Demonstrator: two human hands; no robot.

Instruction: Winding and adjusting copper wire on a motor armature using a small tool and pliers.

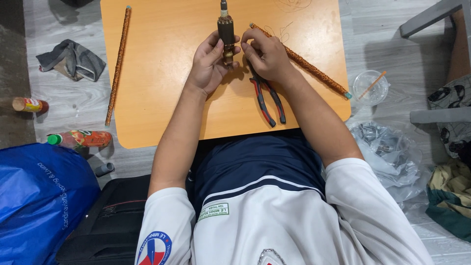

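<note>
A copper-wound rod [117,64] lies along the bench [162,113] left edge, clear of the work. The left hand [208,64] is closed around a motor armature [226,37], held upright at mid-bench; the right hand [265,54] pinches its lower end, so both hands steady it. Pliers [267,100] rest just below, within reach. A second rod [304,64] runs diagonally toward the right edge.

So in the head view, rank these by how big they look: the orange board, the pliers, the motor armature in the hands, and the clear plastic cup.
1. orange board
2. pliers
3 and 4. motor armature and clear plastic cup: about alike, and the left hand and right hand hide part of the armature, so I won't rank them.
</note>
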